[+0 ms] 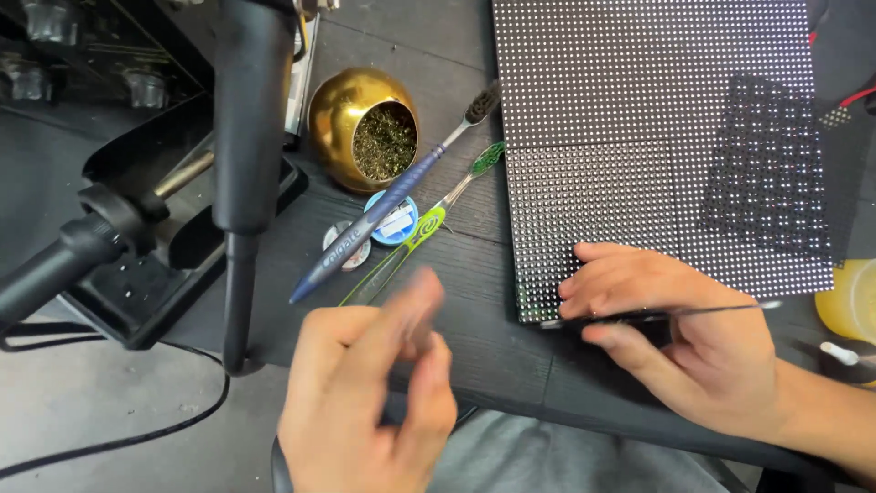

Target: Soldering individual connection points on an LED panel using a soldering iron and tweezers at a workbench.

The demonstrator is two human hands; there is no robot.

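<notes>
From the head view, our right hand [680, 333] is pinching a thin pair of dark tweezers [652, 316], fingers closed narrow around them, with the tip sitting right at the bottom left corner of the LED dot panel [639, 110]. The other fingertips rest on the panel's lower edge, which seems like a good brace, so we'd say keep them planted and let only the tweezer tip move.

Our left hand [374, 402] is up in the air just left of that corner, blurred and holding nothing that we can make out; the fingers look loosely curled, but we can't tell for sure.

Beyond the left fingers on the table [474, 351] lie two toothbrushes [392, 196], with a gold pot of brass wool [363, 128] behind them, well clear of the tweezers.
</notes>
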